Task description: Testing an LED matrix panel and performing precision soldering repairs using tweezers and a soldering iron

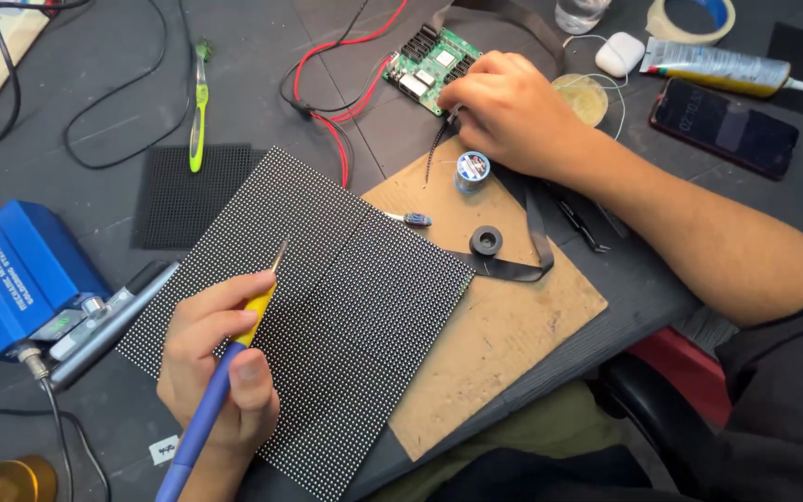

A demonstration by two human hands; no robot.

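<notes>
My left hand [218,358] grips a soldering iron [206,409] with a blue and yellow handle, its thin tip over the black dotted LED panel [346,297] lying tilted on the table. My right hand [504,107] reaches to the far side, fingers pinched on something small at the edge of a green circuit board [431,65]; what it pinches is hidden. A small solder spool [472,169] lies just below that hand, on a brown board [504,335] under the panel's right side.
A blue soldering station [20,274] stands at the left. A second dotted black panel [183,195], a green toothbrush [199,112], red and black wires [327,102], a black ribbon cable [522,256], a phone [725,125], a glue tube [713,65] and tape roll [690,20] lie around.
</notes>
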